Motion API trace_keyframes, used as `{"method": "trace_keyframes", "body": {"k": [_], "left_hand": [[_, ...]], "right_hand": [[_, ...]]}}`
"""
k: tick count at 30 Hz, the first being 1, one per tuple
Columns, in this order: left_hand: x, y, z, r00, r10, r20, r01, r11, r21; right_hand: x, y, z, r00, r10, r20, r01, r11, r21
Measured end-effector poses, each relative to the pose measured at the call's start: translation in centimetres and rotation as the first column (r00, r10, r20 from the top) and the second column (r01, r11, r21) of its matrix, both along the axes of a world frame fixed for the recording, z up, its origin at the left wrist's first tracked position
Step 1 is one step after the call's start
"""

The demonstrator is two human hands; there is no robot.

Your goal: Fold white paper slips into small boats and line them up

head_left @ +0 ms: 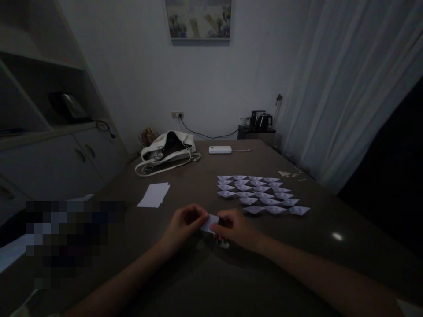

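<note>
Between my two hands is a small folded piece of white paper (pixel 210 222), held above the table. My left hand (pixel 187 223) pinches its left edge between thumb and fingers. On the other side, my right hand (pixel 235 228) grips the right edge, thumb laid across the front. Several folded paper boats (pixel 263 196) stand in rows on the table to the right. A few flat sheets of white paper (pixel 153 195) lie stacked to the left, beyond my left hand.
At the table's (pixel 205 281) far left lies an open white handbag (pixel 168 152). A white power bank (pixel 220 150) with a short cable rests near the far edge. Kettles (pixel 263 120) stand on a small cabinet behind. The near left corner is blurred out by pixels.
</note>
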State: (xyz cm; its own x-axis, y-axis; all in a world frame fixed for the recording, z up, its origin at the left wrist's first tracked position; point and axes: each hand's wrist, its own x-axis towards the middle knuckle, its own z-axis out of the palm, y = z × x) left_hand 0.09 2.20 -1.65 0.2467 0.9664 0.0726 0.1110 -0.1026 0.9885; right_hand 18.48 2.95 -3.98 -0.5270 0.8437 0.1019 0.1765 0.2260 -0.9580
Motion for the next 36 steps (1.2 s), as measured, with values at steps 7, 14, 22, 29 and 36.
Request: {"method": "trace_keyframes", "body": {"k": [7,14,22,29,36], "left_hand": [[-0.16,0.16,0.13,1.000,0.019,-0.006,-0.019,1.000,-0.018],[-0.21,0.37,-0.61,0.987,-0.160,-0.005,0.159,0.982,-0.102],[-0.05,0.01,-0.61,0.972,-0.227,-0.052,0.220,0.969,-0.112],[-0.01,-0.21,-0.55,0.977,-0.214,-0.019,0.211,0.973,-0.096],[-0.09,-0.04,-0.73,0.974,-0.225,-0.008,0.223,0.969,-0.107]], "right_hand": [[-0.12,0.09,0.16,0.992,-0.055,-0.109,0.048,0.997,-0.062],[0.00,0.60,-0.43,0.979,-0.168,-0.119,0.169,0.986,0.002],[-0.05,0.30,-0.26,0.990,-0.124,-0.074,0.130,0.988,0.081],[-0.06,0.11,-0.06,0.988,-0.145,-0.054,0.149,0.986,0.073],[-0.05,0.07,0.15,0.987,-0.139,-0.079,0.146,0.986,0.078]]}}
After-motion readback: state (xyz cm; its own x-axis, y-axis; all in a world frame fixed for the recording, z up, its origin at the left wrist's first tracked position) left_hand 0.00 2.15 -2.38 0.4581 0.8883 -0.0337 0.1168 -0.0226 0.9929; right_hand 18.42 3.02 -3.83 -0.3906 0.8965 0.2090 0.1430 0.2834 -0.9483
